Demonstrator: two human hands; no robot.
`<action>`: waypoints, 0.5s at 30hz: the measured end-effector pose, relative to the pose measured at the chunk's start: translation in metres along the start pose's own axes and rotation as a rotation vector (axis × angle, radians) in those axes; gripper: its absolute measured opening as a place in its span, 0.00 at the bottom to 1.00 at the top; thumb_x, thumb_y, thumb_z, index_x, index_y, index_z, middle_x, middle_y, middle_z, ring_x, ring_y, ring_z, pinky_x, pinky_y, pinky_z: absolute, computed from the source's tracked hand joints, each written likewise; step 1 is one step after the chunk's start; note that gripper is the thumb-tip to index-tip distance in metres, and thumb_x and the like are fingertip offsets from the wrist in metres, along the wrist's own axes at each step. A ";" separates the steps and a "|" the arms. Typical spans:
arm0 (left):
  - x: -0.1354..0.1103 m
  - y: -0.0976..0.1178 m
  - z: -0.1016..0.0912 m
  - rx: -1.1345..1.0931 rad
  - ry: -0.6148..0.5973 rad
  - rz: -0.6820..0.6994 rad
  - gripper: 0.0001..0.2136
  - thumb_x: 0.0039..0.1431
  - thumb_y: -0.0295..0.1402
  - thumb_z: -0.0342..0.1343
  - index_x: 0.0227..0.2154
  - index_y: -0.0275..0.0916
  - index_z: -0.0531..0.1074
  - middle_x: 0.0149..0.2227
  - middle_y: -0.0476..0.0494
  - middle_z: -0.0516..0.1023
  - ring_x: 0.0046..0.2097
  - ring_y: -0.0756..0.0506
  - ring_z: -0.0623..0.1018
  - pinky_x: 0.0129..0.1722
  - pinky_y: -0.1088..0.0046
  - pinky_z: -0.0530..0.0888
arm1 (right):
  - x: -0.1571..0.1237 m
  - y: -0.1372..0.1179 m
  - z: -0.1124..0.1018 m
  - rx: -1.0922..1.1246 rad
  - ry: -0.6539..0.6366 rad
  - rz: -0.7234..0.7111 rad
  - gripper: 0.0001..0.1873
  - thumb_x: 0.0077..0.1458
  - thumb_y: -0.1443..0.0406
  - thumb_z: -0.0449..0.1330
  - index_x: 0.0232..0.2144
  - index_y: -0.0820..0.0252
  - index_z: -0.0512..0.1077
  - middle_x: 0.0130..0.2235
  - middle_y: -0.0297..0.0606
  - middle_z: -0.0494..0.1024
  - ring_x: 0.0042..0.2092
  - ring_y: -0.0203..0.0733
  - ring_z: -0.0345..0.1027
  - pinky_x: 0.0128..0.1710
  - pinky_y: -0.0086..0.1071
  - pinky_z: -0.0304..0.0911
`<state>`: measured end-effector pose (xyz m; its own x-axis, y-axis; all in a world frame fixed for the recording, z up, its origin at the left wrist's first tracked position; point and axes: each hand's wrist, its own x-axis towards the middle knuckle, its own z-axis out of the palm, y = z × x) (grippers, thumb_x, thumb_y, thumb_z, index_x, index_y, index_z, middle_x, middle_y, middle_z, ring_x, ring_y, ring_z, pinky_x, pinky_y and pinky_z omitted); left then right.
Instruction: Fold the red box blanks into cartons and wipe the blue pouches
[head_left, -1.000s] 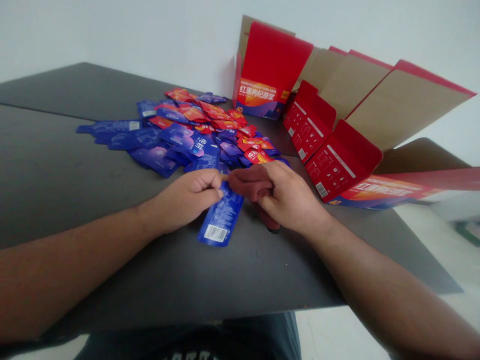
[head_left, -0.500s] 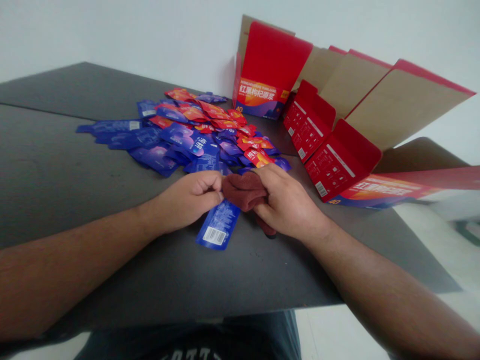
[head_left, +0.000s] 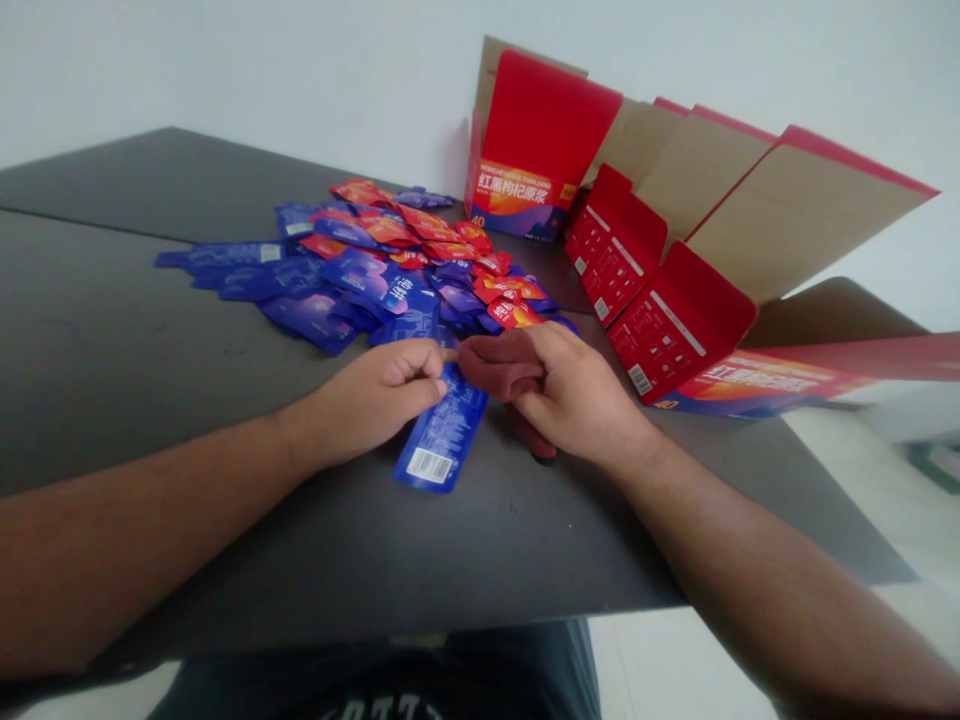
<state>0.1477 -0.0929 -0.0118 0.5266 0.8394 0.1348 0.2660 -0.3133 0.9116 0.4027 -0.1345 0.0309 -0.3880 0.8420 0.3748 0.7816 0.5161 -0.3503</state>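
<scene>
A brown-red cloth (head_left: 499,362) is bunched in my right hand (head_left: 574,385), its fingers closed round it; a darker end of it hangs down below the palm. Under and between my hands a blue pouch (head_left: 442,425) lies with its printed back and white barcode facing up. My left hand (head_left: 386,390) is closed at the pouch's left edge, thumb and forefinger on it, the forefinger reaching across its upper part. The cloth is just right of that fingertip. Behind my hands spreads a heap of blue and red-orange pouches (head_left: 367,275).
Several opened red cartons stand at the back right: one printed carton (head_left: 517,195) by the wall, others with red flaps (head_left: 671,330) and tan inner lids (head_left: 787,205). They rest on a dark grey table (head_left: 315,560), whose front edge is close to my body.
My right hand and the cloth have shifted slightly right, away from my left fingers, baring more of the blue pouch. The left hand has hardly moved.
</scene>
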 end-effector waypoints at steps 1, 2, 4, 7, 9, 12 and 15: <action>0.000 0.000 0.000 0.022 0.000 -0.005 0.11 0.62 0.40 0.59 0.27 0.42 0.66 0.29 0.49 0.72 0.33 0.46 0.70 0.34 0.69 0.66 | 0.000 0.000 0.000 0.010 -0.014 -0.033 0.14 0.55 0.70 0.60 0.45 0.58 0.76 0.45 0.45 0.83 0.49 0.52 0.77 0.49 0.42 0.72; 0.000 0.000 0.000 0.042 0.004 -0.010 0.11 0.61 0.40 0.59 0.28 0.42 0.66 0.29 0.49 0.71 0.33 0.46 0.70 0.34 0.69 0.66 | -0.001 0.000 0.001 0.023 -0.031 -0.056 0.14 0.55 0.70 0.60 0.45 0.58 0.76 0.45 0.44 0.83 0.49 0.52 0.77 0.49 0.42 0.72; 0.001 0.000 0.000 0.045 0.014 -0.019 0.11 0.61 0.40 0.59 0.28 0.42 0.66 0.29 0.50 0.71 0.33 0.46 0.70 0.33 0.69 0.66 | -0.001 0.000 0.001 0.031 -0.033 -0.041 0.15 0.56 0.70 0.61 0.46 0.57 0.76 0.46 0.44 0.83 0.49 0.52 0.77 0.49 0.42 0.72; 0.001 0.000 0.001 -0.009 0.016 -0.011 0.11 0.61 0.39 0.59 0.28 0.42 0.65 0.29 0.50 0.72 0.33 0.46 0.70 0.33 0.70 0.66 | 0.000 0.002 0.001 0.005 0.004 0.030 0.17 0.56 0.70 0.61 0.48 0.58 0.77 0.47 0.44 0.84 0.50 0.52 0.77 0.49 0.43 0.71; 0.001 0.000 0.000 -0.002 0.009 -0.007 0.11 0.61 0.40 0.59 0.28 0.42 0.65 0.30 0.49 0.73 0.34 0.46 0.70 0.33 0.70 0.67 | -0.001 0.001 0.000 0.010 -0.011 -0.008 0.15 0.56 0.70 0.61 0.46 0.57 0.76 0.46 0.44 0.83 0.50 0.52 0.77 0.50 0.43 0.72; 0.000 0.000 0.000 0.035 0.010 -0.008 0.11 0.61 0.40 0.59 0.28 0.42 0.66 0.30 0.49 0.73 0.34 0.46 0.71 0.34 0.69 0.67 | -0.001 0.000 0.000 0.039 -0.050 -0.072 0.12 0.57 0.69 0.60 0.44 0.57 0.75 0.46 0.44 0.83 0.50 0.51 0.77 0.50 0.42 0.72; 0.000 -0.001 0.000 0.006 0.023 -0.008 0.11 0.62 0.39 0.59 0.28 0.42 0.66 0.29 0.50 0.72 0.32 0.46 0.70 0.34 0.69 0.67 | 0.000 0.000 0.000 0.016 -0.022 0.006 0.14 0.56 0.71 0.60 0.45 0.57 0.75 0.46 0.43 0.83 0.49 0.51 0.77 0.50 0.42 0.71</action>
<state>0.1479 -0.0927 -0.0127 0.5058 0.8518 0.1362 0.2754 -0.3091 0.9103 0.4026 -0.1349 0.0307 -0.3941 0.8481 0.3541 0.7759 0.5136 -0.3663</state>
